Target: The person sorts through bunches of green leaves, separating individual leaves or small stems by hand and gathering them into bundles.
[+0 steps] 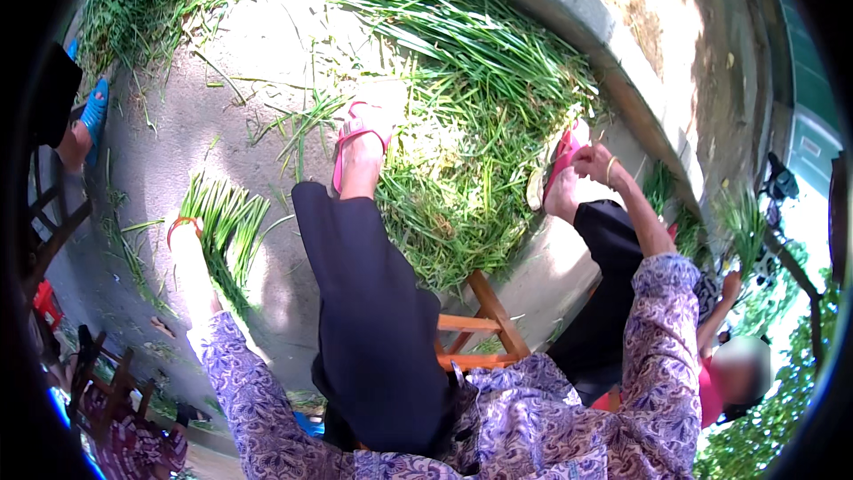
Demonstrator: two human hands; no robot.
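My left hand (pixel 186 237), overexposed by sunlight and with a reddish band at the wrist, is at a small bundle of green grass stalks (pixel 223 213) low on the left; its fingers are hard to make out. My right hand (pixel 590 160), wearing a yellow bangle, is above my right foot in a pink sandal (pixel 565 153), its fingers curled together around what may be a thin stalk. Between my feet lies a loose heap of green grass (pixel 446 213). Long grass stalks (pixel 466 33) lie side by side beyond it.
A concrete kerb (pixel 620 73) curves along the right. Another grass pile (pixel 133 7) lies at the upper left, near another person's foot in a blue sandal (pixel 97 113). A wooden stool (pixel 490 327) is beneath me. A person in pink (pixel 712 393) at the right raises a grass bundle (pixel 743 227).
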